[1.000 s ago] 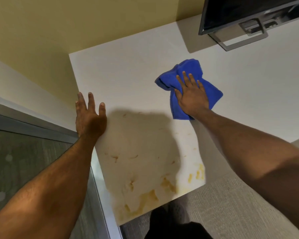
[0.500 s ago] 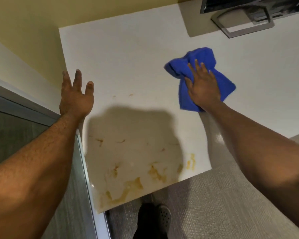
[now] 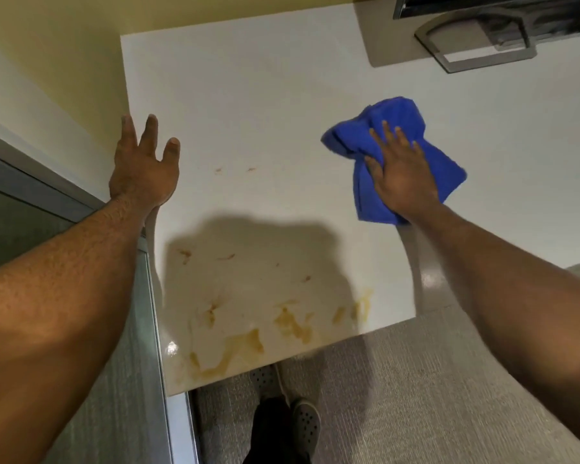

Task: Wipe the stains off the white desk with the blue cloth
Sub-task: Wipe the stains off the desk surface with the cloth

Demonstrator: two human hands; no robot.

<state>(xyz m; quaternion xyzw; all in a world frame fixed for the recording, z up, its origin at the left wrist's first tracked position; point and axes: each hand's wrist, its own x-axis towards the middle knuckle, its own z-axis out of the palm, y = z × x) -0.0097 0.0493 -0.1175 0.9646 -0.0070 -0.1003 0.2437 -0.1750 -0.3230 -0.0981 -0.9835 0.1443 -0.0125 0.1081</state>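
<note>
The white desk [image 3: 265, 105] fills the middle of the view. Yellow-brown stains [image 3: 235, 349] are smeared along its near edge, with smaller specks [image 3: 225, 257] further in. A crumpled blue cloth [image 3: 402, 125] lies on the desk at the right. My right hand [image 3: 400, 172] presses flat on the cloth, fingers spread, covering its middle. My left hand [image 3: 144, 165] rests at the desk's left edge, fingers apart, holding nothing. The cloth sits well beyond and to the right of the main stains.
A monitor's grey stand [image 3: 476, 50] is on the desk at the back right. A yellow wall [image 3: 47, 45] runs along the left. A metal-framed glass partition [image 3: 141, 329] borders the desk's left side. My shoes [image 3: 302, 420] stand on grey carpet below the near edge.
The view has tilted down and shifted, showing more of the near edge and my feet. My right hand and the cloth stay on the same patch of desk; my left hand has lifted slightly along the edge.
</note>
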